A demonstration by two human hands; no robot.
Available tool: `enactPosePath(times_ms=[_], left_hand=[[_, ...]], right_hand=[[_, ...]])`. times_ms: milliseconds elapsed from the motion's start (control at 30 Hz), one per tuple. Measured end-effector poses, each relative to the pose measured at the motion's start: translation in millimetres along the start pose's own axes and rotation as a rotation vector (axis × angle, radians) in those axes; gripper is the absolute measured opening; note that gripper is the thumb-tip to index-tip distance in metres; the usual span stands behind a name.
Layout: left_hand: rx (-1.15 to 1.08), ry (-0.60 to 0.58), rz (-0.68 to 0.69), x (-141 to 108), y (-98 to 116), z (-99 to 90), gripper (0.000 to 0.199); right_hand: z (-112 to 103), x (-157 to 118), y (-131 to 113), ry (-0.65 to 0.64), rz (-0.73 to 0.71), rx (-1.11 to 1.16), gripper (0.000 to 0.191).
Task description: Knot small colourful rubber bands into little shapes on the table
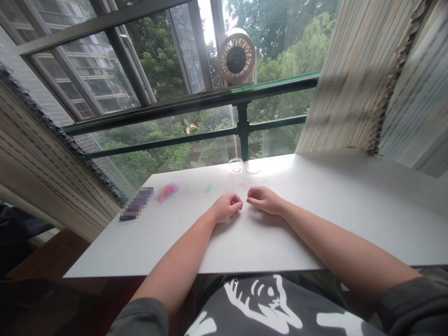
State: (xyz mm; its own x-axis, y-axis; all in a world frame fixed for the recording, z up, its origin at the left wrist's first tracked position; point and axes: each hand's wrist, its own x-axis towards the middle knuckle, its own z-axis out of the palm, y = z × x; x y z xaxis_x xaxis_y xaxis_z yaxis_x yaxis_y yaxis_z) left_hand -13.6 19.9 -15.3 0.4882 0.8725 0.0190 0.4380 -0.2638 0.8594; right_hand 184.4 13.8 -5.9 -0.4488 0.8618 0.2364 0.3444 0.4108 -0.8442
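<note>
left hand (227, 207): fingertips pinched on thin pale strand (244, 202) | right hand (265, 199): pinched at its other end | strand: spans the small gap between both hands, over white worktop (280, 238) | multicoloured pile (168, 191): well apart, leftward | clear container (235, 165): beyond the hands

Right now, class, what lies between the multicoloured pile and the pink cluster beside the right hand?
The head view shows a turquoise cluster and, nearer the pink cluster, a faint pale-pink cluster.
</note>
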Motion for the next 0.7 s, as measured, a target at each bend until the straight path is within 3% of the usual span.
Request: enactPosePath(times_ms=[700], left_hand=[[-0.015,-0.003,-0.003,-0.2,-1.5,0.9,0.022]], right_hand=[[0.0,-0.4,-3.5,-0.006,0.022,-0.035,0.009]])
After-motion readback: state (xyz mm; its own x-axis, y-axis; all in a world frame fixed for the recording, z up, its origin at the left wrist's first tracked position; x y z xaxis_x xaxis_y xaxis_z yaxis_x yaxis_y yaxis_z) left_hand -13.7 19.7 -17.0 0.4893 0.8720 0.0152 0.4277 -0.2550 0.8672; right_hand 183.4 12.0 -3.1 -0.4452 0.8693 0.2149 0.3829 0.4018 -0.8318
